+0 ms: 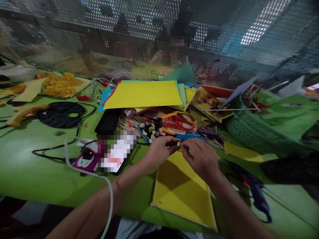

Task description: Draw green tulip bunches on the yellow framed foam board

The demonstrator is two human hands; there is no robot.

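My left hand (159, 151) pinches a small pale pebble-like piece (178, 144) between thumb and fingertips. Right beside it, my right hand (200, 158) has its fingertips closed against the same piece. Both hands hover over the far edge of a yellow board (183, 196) with a thin light border, which lies on the green table. Beyond the hands is a small heap of pebbles (151, 130) in white, black and yellowish tones. A dark blue glue gun (258, 192) lies to the right of the board.
A phone (119, 152) and a purple power strip (91, 157) lie left, with a white cable crossing my left forearm. Coloured sheets (147, 94), red-handled scissors (179, 122) and a green basket (259, 129) stand behind. A yellow glue gun (27, 114) lies far left.
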